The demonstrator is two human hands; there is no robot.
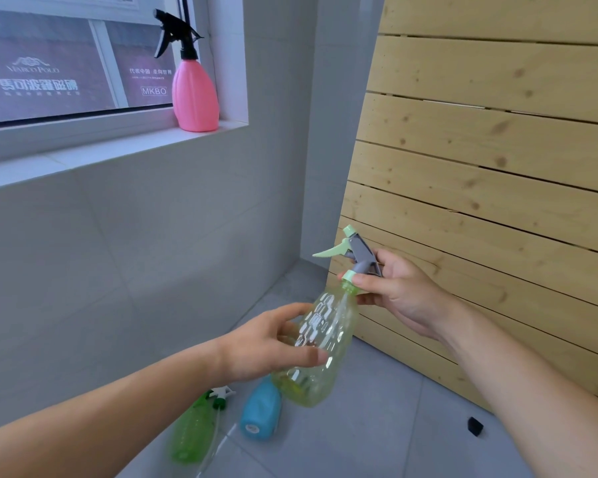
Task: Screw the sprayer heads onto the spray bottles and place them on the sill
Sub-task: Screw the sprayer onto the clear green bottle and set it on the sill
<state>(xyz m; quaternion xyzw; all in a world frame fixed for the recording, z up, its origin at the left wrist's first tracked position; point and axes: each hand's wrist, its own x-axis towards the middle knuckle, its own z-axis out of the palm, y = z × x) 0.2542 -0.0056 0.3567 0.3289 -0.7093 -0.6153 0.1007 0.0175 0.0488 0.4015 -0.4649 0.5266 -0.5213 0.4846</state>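
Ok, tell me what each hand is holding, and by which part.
The left hand grips the clear bottle around its body. The right hand holds the sprayer head, fingers at its collar on the bottle's neck.

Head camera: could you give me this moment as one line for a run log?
step: screwing head on | left hand: holds clear bottle | right hand: on sprayer head | sill: pink bottle

Sill (94, 151) lies bare left of pink bottle (194, 94) (far right corner).
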